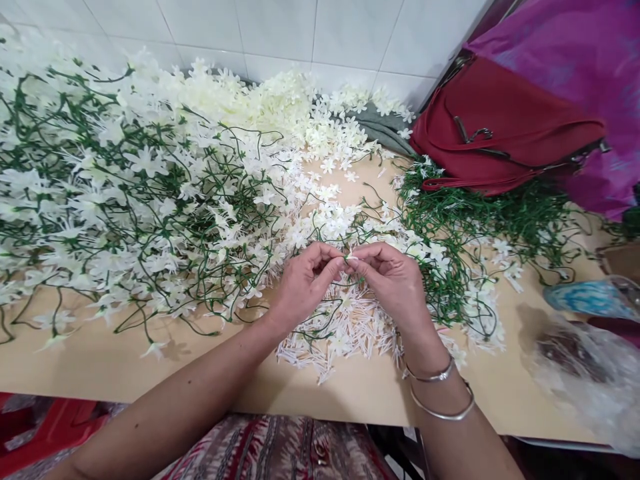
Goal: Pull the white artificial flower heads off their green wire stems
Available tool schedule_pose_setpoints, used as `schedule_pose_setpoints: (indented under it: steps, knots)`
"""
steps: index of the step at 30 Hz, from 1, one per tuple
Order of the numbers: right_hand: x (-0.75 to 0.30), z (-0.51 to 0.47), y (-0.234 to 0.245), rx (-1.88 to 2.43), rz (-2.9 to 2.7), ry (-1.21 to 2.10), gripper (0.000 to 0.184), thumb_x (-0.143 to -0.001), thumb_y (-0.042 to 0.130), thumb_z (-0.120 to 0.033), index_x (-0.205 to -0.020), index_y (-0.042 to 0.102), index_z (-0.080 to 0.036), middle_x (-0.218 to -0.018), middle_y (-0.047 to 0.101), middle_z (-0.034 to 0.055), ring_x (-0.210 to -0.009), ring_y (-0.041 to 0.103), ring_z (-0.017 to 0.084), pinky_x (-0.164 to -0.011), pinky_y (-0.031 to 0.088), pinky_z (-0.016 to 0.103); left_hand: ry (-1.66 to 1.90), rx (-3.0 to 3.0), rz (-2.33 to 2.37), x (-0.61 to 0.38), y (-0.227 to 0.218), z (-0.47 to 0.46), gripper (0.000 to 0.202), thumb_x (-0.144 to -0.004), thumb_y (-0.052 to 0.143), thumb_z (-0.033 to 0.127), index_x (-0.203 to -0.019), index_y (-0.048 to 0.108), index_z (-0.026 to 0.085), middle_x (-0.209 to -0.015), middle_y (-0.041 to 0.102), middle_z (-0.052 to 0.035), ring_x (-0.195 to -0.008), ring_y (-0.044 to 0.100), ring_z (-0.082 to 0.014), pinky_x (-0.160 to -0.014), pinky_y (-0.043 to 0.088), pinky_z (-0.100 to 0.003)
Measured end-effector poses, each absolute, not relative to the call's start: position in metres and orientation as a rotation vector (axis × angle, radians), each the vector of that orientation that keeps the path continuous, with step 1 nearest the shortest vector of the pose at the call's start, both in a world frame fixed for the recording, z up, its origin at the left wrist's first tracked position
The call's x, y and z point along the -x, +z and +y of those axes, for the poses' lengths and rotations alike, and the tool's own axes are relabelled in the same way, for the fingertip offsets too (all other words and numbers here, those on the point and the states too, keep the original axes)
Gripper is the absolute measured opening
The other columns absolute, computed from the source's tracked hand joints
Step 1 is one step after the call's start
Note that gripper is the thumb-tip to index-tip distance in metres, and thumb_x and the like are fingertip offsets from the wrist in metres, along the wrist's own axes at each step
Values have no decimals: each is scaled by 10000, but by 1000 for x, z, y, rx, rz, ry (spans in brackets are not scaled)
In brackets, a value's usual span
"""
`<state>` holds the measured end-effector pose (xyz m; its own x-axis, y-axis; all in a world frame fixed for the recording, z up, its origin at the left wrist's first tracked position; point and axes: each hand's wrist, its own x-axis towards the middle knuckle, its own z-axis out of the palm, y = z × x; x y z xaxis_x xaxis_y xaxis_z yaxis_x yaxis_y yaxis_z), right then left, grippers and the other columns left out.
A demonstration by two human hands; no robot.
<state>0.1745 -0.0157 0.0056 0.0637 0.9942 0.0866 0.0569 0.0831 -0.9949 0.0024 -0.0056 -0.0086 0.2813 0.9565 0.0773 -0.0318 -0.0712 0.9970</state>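
Both hands are meeting right in the middle of the table (pixel 100 363). The left hand (pixel 305 283) and the right hand (pixel 395 280) are coming together fingertip to fingertip, both pinching down on one little white flower (pixel 351 256). The flower is sitting just above the table, over a small pile of loose flowers (pixel 345 333) that's lying right under the wrists. There's a thin green stem (pixel 327 235) running near the fingertips too, but I can't tell if it's attached to the flower being pinched.

The right wrist is wearing two silver bangles (pixel 440 393).

Off to the left, a huge heap of flower vines (pixel 140 193) is taking up most of the table, white blooms tangled all over green wire. On the right, a bunch of mostly bare green stems (pixel 480 227) is spreading out, with only a few blooms on it. Behind that, a red bag (pixel 500 127) is lying on its side, touching some purple cloth (pixel 575 53). A grey cloth (pixel 380 130) is peeking out near the white tiled wall (pixel 280 27) at the back. At the far right edge, a clear plastic bag (pixel 590 373) is resting well apart from the hands.
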Motion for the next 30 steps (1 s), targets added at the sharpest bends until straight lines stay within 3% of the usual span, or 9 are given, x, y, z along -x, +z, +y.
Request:
schedule_pose_setpoints:
  steps: [12, 17, 21, 25, 29, 30]
  knots:
    - [-172, -15, -2, 1217, -1328, 982, 131, -803, 818, -329, -771, 723, -244, -871, 734, 30, -758, 673, 173, -703, 566, 322, 1047, -1398, 970, -2, -10, -6, 155, -992, 617, 347, -970, 623, 194, -817, 737, -30, -749, 726, -158, -721, 600, -290]
    - [-174, -14, 5, 1224, -1299, 1017, 132, -797, 823, -333, -800, 728, -242, -790, 726, 18, -716, 668, 173, -684, 573, 319, 1067, -1289, 867, -7, -6, -6, 153, -981, 620, 328, -963, 607, 177, -855, 732, -36, -772, 732, -148, -752, 619, -285]
    - [-185, -13, 12, 1250, -1241, 931, 159, -826, 800, -301, -956, 729, -243, -916, 743, 16, -752, 677, 158, -750, 567, 317, 1163, -1252, 785, -5, 6, -7, 148, -1008, 587, 290, -1109, 597, 183, -953, 751, -54, -792, 725, -137, -783, 627, -295]
    - [-195, -13, 14, 1351, -1380, 699, 70, -874, 740, -290, -907, 715, -233, -893, 730, 20, -786, 656, 172, -787, 543, 334, 1463, -1223, 824, 4, 20, -3, 199, -1020, 565, 227, -1217, 548, 250, -1016, 737, -32, -813, 705, -131, -816, 623, -313]
    - [-202, -14, 12, 1394, -1638, 554, 71, -901, 685, -241, -831, 694, -230, -847, 708, 20, -802, 636, 188, -791, 514, 348, 1705, -1256, 868, 8, 21, 2, 57, -1036, 559, 266, -1038, 615, 253, -976, 679, -20, -804, 660, -126, -799, 593, -297]
    - [-203, -14, 12, 1395, -1698, 558, 75, -904, 678, -234, -830, 692, -229, -846, 698, 21, -798, 630, 189, -776, 505, 348, 1725, -1317, 903, 9, 19, 3, 119, -1037, 555, 266, -961, 642, 237, -966, 665, -28, -820, 647, -132, -795, 582, -291]
